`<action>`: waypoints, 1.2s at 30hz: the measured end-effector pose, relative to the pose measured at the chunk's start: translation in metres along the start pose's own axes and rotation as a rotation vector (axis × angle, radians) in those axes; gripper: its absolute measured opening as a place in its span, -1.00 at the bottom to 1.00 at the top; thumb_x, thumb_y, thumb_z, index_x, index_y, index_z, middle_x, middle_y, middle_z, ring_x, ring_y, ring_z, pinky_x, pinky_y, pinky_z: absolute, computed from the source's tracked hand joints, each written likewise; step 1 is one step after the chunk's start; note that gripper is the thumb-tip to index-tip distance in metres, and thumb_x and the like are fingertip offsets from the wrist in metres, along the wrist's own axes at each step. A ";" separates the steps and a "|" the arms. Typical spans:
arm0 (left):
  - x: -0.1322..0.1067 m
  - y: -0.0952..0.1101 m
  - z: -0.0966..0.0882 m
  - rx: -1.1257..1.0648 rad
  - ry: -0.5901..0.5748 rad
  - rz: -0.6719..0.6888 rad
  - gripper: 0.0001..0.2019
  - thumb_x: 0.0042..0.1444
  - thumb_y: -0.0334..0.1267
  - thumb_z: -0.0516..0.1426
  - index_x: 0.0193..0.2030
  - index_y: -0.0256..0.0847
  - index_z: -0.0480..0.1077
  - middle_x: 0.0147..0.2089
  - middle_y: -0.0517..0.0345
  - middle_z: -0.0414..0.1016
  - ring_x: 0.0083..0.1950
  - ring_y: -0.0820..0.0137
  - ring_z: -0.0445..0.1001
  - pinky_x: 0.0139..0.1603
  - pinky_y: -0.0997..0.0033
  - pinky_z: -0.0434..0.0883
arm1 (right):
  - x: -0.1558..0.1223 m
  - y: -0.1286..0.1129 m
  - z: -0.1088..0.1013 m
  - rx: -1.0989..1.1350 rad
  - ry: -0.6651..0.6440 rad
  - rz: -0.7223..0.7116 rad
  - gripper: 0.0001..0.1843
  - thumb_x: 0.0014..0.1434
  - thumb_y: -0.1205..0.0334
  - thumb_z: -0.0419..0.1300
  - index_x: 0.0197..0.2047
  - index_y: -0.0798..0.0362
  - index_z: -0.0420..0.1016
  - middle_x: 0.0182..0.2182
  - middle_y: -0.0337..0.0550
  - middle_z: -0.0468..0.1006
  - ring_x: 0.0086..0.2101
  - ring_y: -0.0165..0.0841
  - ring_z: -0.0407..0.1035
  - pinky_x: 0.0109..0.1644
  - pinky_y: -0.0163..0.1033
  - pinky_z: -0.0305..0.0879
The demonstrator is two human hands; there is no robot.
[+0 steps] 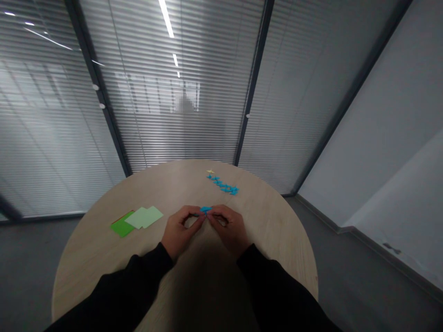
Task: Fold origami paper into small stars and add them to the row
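The left hand (182,228) and right hand (230,228) meet above the round wooden desk (263,221), each curled with thumb and fingertips pinched together on a small blue paper piece (206,210). Neither hand is open; both appear to hold the piece from either side, though the fingers hide much of it, and its exact shape cannot be made out. A thin dark line seems to run near the fingertips, but it is too small to tell what it is.

In the head view, everything else is placed around that blue piece. Farther across the desk and slightly to the right lies a curving row of small blue paper shapes (222,184), with a pale yellow star-shaped piece (210,172) at its far end. To the left of the blue piece are a bright green sheet (121,225) and overlapping pale green sheets (144,216). Behind it, beyond the desk edge, stand glass partitions with slatted blinds (173,129), and the grey floor (346,258) spreads below to the right. Black sleeves (117,288) run in from the near edge to both wrists.

The piece looks tiny and light, so a slackened pinch or uneven pull between the hands could drop it, crease it or tear it. A careless sleeve or elbow sweep could also scatter the loose row.
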State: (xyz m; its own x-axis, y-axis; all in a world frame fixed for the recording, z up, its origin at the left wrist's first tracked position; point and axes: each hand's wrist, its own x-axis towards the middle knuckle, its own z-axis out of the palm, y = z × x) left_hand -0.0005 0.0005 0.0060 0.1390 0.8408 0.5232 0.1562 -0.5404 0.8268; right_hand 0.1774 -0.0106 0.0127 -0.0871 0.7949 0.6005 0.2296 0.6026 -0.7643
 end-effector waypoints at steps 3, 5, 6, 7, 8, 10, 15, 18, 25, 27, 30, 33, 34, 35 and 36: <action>0.000 -0.001 0.001 -0.023 -0.029 -0.078 -0.83 0.13 -0.14 0.27 -0.20 -0.15 0.55 -0.20 0.05 0.64 -0.16 0.27 0.58 -0.02 0.22 0.49 | 0.001 -0.001 0.000 0.022 0.003 0.015 -0.91 0.23 0.20 0.25 -0.25 -0.03 0.59 -0.24 -0.13 0.60 -0.22 -0.29 0.53 -0.09 -0.18 0.51; 0.000 0.000 0.001 -0.016 -0.015 -0.103 -0.84 0.13 -0.14 0.26 -0.24 -0.16 0.54 -0.26 0.06 0.64 -0.21 0.28 0.58 -0.09 0.25 0.49 | 0.001 -0.001 0.001 0.065 -0.002 0.054 -0.92 0.20 0.20 0.26 -0.26 -0.02 0.58 -0.24 -0.13 0.59 -0.22 -0.29 0.54 -0.10 -0.18 0.52; 0.000 0.000 0.001 -0.009 -0.005 -0.105 -0.85 0.12 -0.15 0.26 -0.26 -0.17 0.53 -0.28 0.07 0.63 -0.22 0.28 0.57 -0.11 0.26 0.48 | 0.001 -0.001 0.001 0.083 -0.005 0.077 -0.92 0.19 0.19 0.27 -0.27 -0.01 0.58 -0.24 -0.13 0.58 -0.22 -0.29 0.54 -0.10 -0.17 0.53; 0.000 0.001 0.002 0.000 0.001 -0.107 -0.86 0.11 -0.16 0.26 -0.29 -0.17 0.52 -0.30 0.07 0.63 -0.24 0.28 0.57 -0.13 0.27 0.47 | 0.001 0.000 0.002 0.096 -0.008 0.100 -0.92 0.17 0.19 0.27 -0.28 -0.01 0.57 -0.25 -0.13 0.58 -0.23 -0.29 0.54 -0.10 -0.17 0.53; 0.000 0.003 0.002 0.011 0.005 -0.108 -0.87 0.09 -0.17 0.26 -0.31 -0.18 0.51 -0.32 0.08 0.62 -0.26 0.29 0.56 -0.15 0.28 0.46 | 0.001 0.000 0.002 0.104 -0.012 0.122 -0.91 0.16 0.18 0.28 -0.29 -0.01 0.57 -0.26 -0.13 0.58 -0.24 -0.29 0.53 -0.11 -0.17 0.54; 0.000 0.006 0.004 0.039 0.009 -0.114 -0.88 0.07 -0.18 0.26 -0.34 -0.17 0.49 -0.36 0.12 0.60 -0.30 0.30 0.54 -0.19 0.30 0.44 | 0.000 0.001 0.003 0.114 -0.019 0.155 -0.89 0.14 0.16 0.29 -0.30 0.00 0.56 -0.27 -0.14 0.58 -0.25 -0.30 0.53 -0.11 -0.16 0.53; 0.000 0.010 0.008 0.089 0.033 -0.096 -0.90 0.07 -0.22 0.22 -0.39 -0.16 0.41 -0.39 0.17 0.55 -0.33 0.34 0.49 -0.24 0.36 0.39 | -0.002 0.006 0.008 0.157 0.007 0.217 -0.86 0.12 0.14 0.29 -0.31 0.02 0.52 -0.31 -0.15 0.58 -0.28 -0.30 0.53 -0.13 -0.18 0.52; -0.001 0.009 0.009 0.081 0.024 -0.074 -0.89 0.08 -0.23 0.21 -0.39 -0.15 0.38 -0.37 0.17 0.53 -0.32 0.34 0.49 -0.23 0.36 0.40 | -0.002 0.010 0.011 0.200 0.042 0.242 -0.85 0.10 0.14 0.31 -0.31 0.03 0.50 -0.29 -0.13 0.59 -0.27 -0.29 0.53 -0.13 -0.19 0.52; -0.003 0.004 0.011 0.018 0.035 -0.108 -0.84 0.15 -0.16 0.22 -0.20 -0.15 0.38 -0.24 0.15 0.53 -0.25 0.36 0.52 -0.18 0.36 0.43 | -0.003 0.014 0.012 0.185 0.057 0.244 -0.83 0.11 0.13 0.31 -0.30 0.03 0.47 -0.33 -0.15 0.57 -0.30 -0.29 0.53 -0.17 -0.19 0.50; -0.002 0.004 0.011 -0.001 0.049 -0.105 -0.83 0.16 -0.17 0.22 -0.18 -0.15 0.38 -0.21 0.14 0.53 -0.22 0.36 0.51 -0.17 0.36 0.43 | -0.004 0.015 0.012 0.184 0.065 0.255 -0.81 0.11 0.12 0.31 -0.31 0.02 0.43 -0.37 -0.18 0.55 -0.33 -0.31 0.51 -0.22 -0.22 0.47; -0.002 0.007 0.012 -0.005 0.046 -0.114 -0.83 0.16 -0.16 0.21 -0.18 -0.16 0.39 -0.23 0.13 0.53 -0.21 0.35 0.50 -0.18 0.37 0.42 | -0.003 0.015 0.013 0.229 0.075 0.274 -0.78 0.09 0.13 0.32 -0.32 0.01 0.36 -0.41 -0.24 0.49 -0.40 -0.36 0.45 -0.29 -0.27 0.41; -0.001 0.006 0.012 -0.037 0.018 -0.146 -0.81 0.17 -0.12 0.20 -0.17 -0.16 0.38 -0.23 0.14 0.51 -0.24 0.36 0.48 -0.22 0.39 0.39 | -0.001 0.016 0.014 0.287 0.098 0.296 -0.74 0.05 0.17 0.33 -0.32 0.00 0.30 -0.42 -0.29 0.45 -0.42 -0.40 0.40 -0.32 -0.30 0.35; -0.001 0.005 0.012 -0.047 0.009 -0.156 -0.80 0.17 -0.11 0.20 -0.17 -0.16 0.37 -0.24 0.14 0.50 -0.26 0.36 0.47 -0.23 0.40 0.38 | -0.001 0.016 0.015 0.293 0.107 0.305 -0.73 0.03 0.18 0.33 -0.33 0.00 0.28 -0.44 -0.31 0.43 -0.44 -0.42 0.37 -0.34 -0.32 0.33; 0.000 0.004 0.013 -0.051 0.006 -0.162 -0.80 0.16 -0.11 0.20 -0.18 -0.16 0.35 -0.25 0.15 0.49 -0.27 0.37 0.46 -0.24 0.40 0.36 | 0.000 0.016 0.015 0.292 0.115 0.313 -0.71 0.02 0.19 0.33 -0.34 -0.01 0.25 -0.47 -0.35 0.39 -0.47 -0.44 0.33 -0.38 -0.34 0.28; 0.000 0.003 0.013 -0.050 0.006 -0.162 -0.81 0.16 -0.12 0.19 -0.20 -0.16 0.33 -0.27 0.17 0.47 -0.29 0.38 0.44 -0.25 0.41 0.35 | 0.001 0.016 0.015 0.284 0.119 0.323 -0.69 0.00 0.19 0.33 -0.36 -0.01 0.22 -0.50 -0.38 0.35 -0.51 -0.46 0.29 -0.42 -0.36 0.23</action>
State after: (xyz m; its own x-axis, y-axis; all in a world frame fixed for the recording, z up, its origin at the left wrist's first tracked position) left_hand 0.0127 -0.0015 0.0053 0.1096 0.9169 0.3838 0.1270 -0.3959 0.9095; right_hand 0.1668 0.0006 -0.0028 0.0611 0.9418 0.3307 -0.0498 0.3338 -0.9413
